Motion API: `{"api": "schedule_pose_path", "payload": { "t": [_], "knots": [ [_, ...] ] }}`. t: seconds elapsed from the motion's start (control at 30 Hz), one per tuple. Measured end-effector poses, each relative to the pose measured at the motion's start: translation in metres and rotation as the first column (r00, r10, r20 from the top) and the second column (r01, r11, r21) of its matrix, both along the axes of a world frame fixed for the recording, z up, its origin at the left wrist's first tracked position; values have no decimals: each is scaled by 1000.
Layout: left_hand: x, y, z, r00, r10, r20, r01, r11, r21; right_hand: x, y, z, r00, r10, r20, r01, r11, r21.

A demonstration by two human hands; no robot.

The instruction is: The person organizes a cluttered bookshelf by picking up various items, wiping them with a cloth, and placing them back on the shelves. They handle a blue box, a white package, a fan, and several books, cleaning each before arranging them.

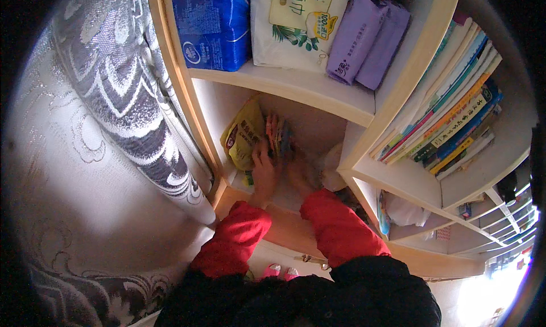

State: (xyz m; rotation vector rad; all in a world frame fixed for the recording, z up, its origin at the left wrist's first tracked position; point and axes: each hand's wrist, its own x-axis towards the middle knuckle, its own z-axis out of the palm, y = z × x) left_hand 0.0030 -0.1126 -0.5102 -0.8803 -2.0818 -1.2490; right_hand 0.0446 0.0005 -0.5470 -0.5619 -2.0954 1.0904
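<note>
Both my hands reach into a low shelf compartment. My left hand (264, 169) is beside a yellow-green plastic package (246, 132), its fingers at the package's right edge and against a stack of small, colourful flat items (277, 135) standing upright. My right hand (299, 171) is in shadow and blurred, on the right side of that stack; its fingers are hard to make out. Whether either hand grips the stack cannot be told. A pale rounded thing (335, 169) lies to the right of my right hand.
Above stand a blue tissue pack (213, 28), a white face-towel pack (290, 49) and purple packs (360, 41). Books (452, 109) fill the compartment at the right, with a white plastic bag (407, 209) below them. A patterned curtain (140, 126) hangs at the left.
</note>
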Motion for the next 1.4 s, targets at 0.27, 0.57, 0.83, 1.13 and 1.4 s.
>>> {"api": "schedule_pose_path", "payload": {
  "t": [0.27, 0.57, 0.83, 1.13, 1.4],
  "knots": [
    [27, -51, -14, 927, 60, 371, -69, 998, 12, -24, 8, -56, 961, -276, -8, 274, 947, 167],
    [-53, -26, -107, 809, -347, 474, 113, 884, 453, -54, -5, -51, 951, -306, -44, 305, 952, -38],
    [-22, -50, -88, 824, -256, 505, 14, 901, 434, -26, -5, -37, 962, -258, -89, 269, 953, 138],
    [-12, -55, -11, 884, 238, 403, -149, 959, -240, -18, 11, -41, 993, -101, 60, 86, 973, 214],
    [-8, -78, -10, 915, 375, 152, -342, 917, -207, -37, -24, -14, 987, -154, 50, 136, 956, 258]
  ]
}}
